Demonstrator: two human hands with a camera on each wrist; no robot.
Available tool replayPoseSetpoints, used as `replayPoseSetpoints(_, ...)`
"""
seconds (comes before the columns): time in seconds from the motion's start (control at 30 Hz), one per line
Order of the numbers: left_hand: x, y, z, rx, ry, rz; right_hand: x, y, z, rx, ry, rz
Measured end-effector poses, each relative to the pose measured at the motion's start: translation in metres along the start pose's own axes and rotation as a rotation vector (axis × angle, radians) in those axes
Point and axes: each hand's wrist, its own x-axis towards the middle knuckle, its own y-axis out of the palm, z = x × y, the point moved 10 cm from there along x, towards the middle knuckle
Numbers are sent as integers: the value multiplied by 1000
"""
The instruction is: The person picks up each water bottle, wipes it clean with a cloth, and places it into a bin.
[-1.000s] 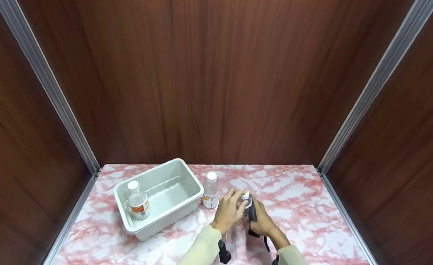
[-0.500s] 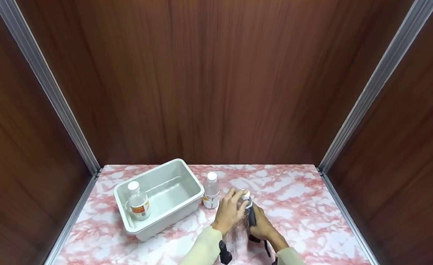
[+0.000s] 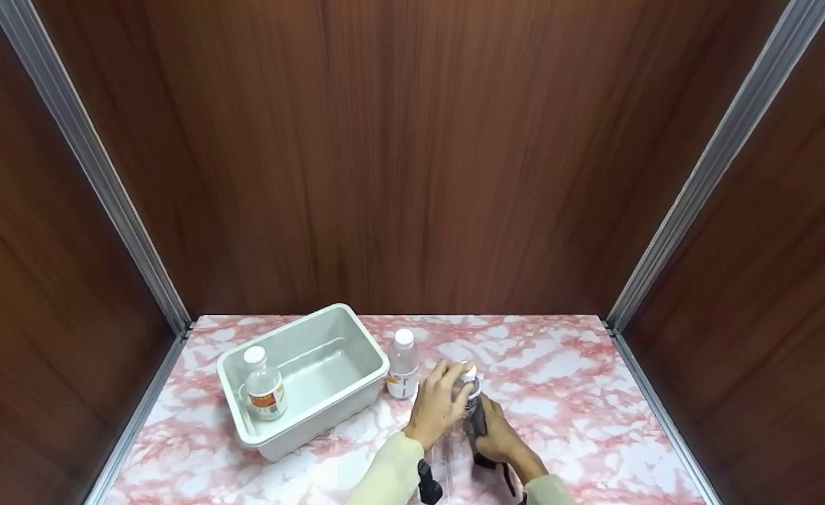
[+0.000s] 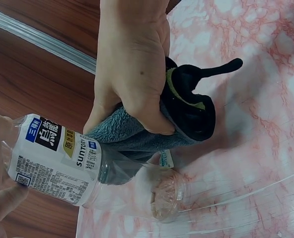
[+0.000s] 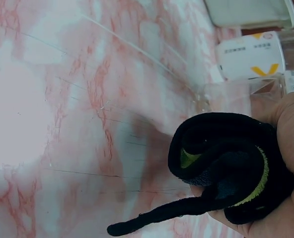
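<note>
A clear plastic drink bottle (image 4: 57, 161) with a white printed label stands on the marbled table. Near its white cap, my left hand (image 3: 436, 407) grips the upper part, fingers around it. My right hand (image 3: 500, 429) grips a folded cloth (image 4: 122, 129), blue-grey and fuzzy with black trim and a loose black loop. The cloth lies against the bottle's side below the label in the left wrist view. In the right wrist view the rolled end of the cloth (image 5: 221, 153) shows, and it covers part of the bottle.
Left of my hands another white-capped bottle (image 3: 403, 372) stands on the table (image 3: 581, 400). Beside it is a grey-white plastic bin (image 3: 321, 421) with a labelled bottle (image 3: 265, 393) upright inside its left end. Brown wood-grain panels (image 3: 412, 154) enclose the back and sides.
My right hand and the cloth have slid slightly down along the bottle, toward me. The left hand has kept its grip in nearly the same place.
</note>
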Motion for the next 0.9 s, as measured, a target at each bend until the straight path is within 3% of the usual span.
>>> replayPoseSetpoints(0.3,0,-1,-1,7,15,-7,0,2,-3,-15,4,-21)
replayPoseSetpoints(0.9,-1,1,-1,-4,17,-11,-7,16,-17,-21,94,36)
